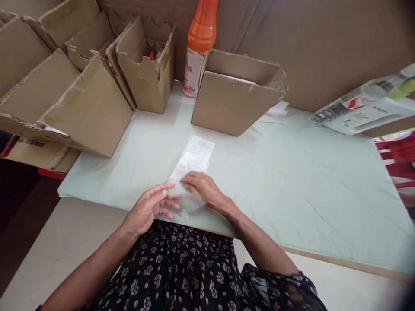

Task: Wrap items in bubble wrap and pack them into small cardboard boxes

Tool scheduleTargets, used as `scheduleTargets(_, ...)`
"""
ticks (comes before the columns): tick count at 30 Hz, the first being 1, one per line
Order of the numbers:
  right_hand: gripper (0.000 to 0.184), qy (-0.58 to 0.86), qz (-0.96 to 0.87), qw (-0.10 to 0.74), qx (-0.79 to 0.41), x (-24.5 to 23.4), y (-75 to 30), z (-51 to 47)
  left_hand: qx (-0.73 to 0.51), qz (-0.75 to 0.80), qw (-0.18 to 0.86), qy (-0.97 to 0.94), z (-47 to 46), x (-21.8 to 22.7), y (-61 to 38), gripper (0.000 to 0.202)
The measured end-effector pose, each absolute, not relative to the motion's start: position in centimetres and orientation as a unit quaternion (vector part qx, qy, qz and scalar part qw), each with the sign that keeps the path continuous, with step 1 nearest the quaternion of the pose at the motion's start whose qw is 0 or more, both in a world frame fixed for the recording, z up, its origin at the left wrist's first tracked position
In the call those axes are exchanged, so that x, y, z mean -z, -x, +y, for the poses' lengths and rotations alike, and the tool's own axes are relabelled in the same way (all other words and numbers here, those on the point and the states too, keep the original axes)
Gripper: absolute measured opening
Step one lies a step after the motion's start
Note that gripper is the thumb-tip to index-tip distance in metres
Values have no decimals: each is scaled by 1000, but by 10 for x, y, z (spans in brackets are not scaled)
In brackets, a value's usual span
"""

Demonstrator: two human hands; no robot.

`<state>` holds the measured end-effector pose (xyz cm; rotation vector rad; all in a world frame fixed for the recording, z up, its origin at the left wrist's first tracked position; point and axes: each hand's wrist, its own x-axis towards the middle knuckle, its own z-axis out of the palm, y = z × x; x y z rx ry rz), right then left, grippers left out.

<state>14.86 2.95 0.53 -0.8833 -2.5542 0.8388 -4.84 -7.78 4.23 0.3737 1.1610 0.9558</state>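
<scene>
A strip of clear bubble wrap (194,153) lies on the pale green cloth in front of me, with its near end folded and blurred between my hands. My left hand (147,208) is at the left of that near end, fingers stretched out and apart, the fingertips close to its edge. Across the right side of the wrap rests my right hand (204,188), its fingers bent and pressed together on it. Part of the near flap shows under the right palm. Whether anything lies inside the wrap, I cannot tell.
An open cardboard box (235,103) stands beyond the wrap, with an orange bottle (201,43) behind it. Several cut-open boxes (94,108) crowd the left. At the right back, a clear plastic bottle (353,101) leans by a white container (372,116). The cloth-covered table (292,185) ends near my waist.
</scene>
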Motion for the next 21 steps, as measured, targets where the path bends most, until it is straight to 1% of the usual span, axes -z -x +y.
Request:
scheduleTargets(3, 23, 396, -813, 297, -307, -15, -173, 27, -449, 514, 718, -137, -56, -41, 44, 60)
scheduleTargets(5, 21, 437, -780, 348, -281, -25, -187, 16, -435, 514, 727, -134, -48, -38, 44, 60)
scheduleTargets(6, 20, 432, -784, 352, -273, -28, -190, 8, -428, 515, 730, -137, -47, -36, 45, 60)
scheduleTargets(7, 18, 413, -800, 343, -269, -31, -190, -1, -422, 517, 731, -139, -46, -35, 46, 60)
scheduleTargets(9, 18, 351, -850, 288, -267, -30, -182, -18, -416, 523, 730, -142, -45, -34, 47, 63)
scheduleTargets(11, 31, 314, -892, 212, -248, -24, -170, -31, -407, 532, 727, -149, -45, -36, 48, 68)
scheduleTargets(12, 39, 311, -905, 177, -229, -20, -164, -34, -402, 538, 724, -157, -45, -37, 49, 71)
scheduleTargets(13, 42, 315, -914, 149, -207, -16, -158, -37, -398, 547, 716, -172, -45, -39, 49, 74)
scheduleTargets(14, 41, 320, -920, 130, -185, -12, -155, -38, -398, 560, 700, -195, -46, -40, 51, 78)
scheduleTargets(16, 33, 325, -927, 111, -150, -7, -151, -39, -404, 598, 639, -266, -50, -40, 55, 80)
scheduleTargets(18, 27, 321, -932, 104, -129, -3, -151, -39, -405, 638, 548, -359, -57, -38, 62, 70)
scheduleTargets(21, 24, 318, -935, 122, -98, 4, -151, -41, -363, 652, 424, -514, -70, -32, 74, 45)
